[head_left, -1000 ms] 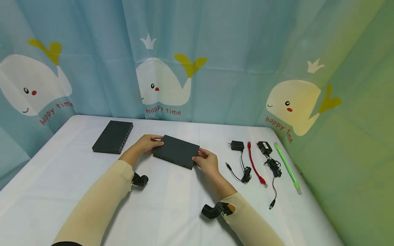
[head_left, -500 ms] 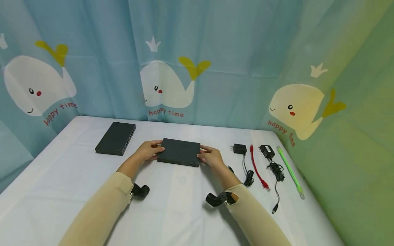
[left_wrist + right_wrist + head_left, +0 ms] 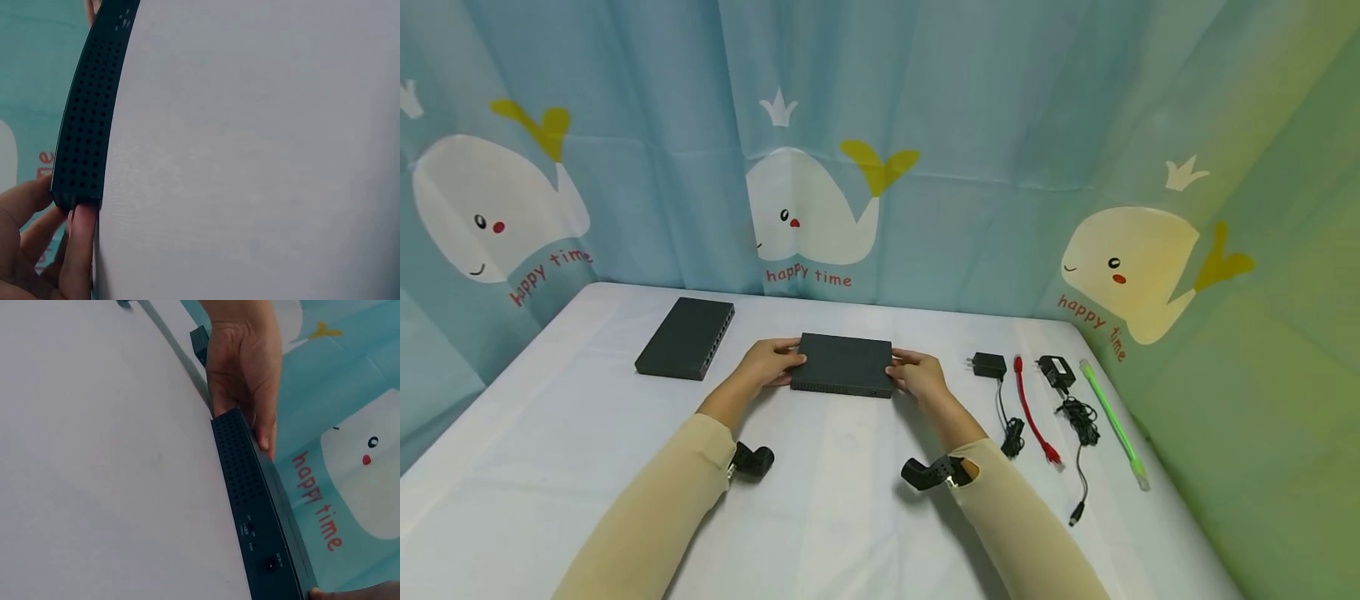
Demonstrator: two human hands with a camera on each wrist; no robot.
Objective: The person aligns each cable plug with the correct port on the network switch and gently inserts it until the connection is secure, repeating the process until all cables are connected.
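Observation:
A flat black network switch [image 3: 842, 364] is held level between both hands, low over the white table, its vented side facing me. My left hand [image 3: 767, 363] grips its left end, thumb on the top and fingers at the end face. At the right end, my right hand [image 3: 919, 373] pinches the edge with thumb and fingers. In the right wrist view the side of the switch [image 3: 240, 481] shows vent holes, a small slide switch and a round power socket. Only a fingertip of the right hand [image 3: 350, 592] shows there. Whether its underside touches the cloth is hard to tell.
A second black network switch [image 3: 685, 337], with ports along its right side, lies at back left. On the right lie a black power adapter [image 3: 988, 365], a red network cable [image 3: 1033, 417], another adapter [image 3: 1057, 372] and a green cable [image 3: 1115, 425]. A patterned curtain [image 3: 970, 233] hangs behind.
Both hands have turned the network switch from a slant to nearly square with the table's back edge, its right end moving away from me. The camera view has shifted slightly.

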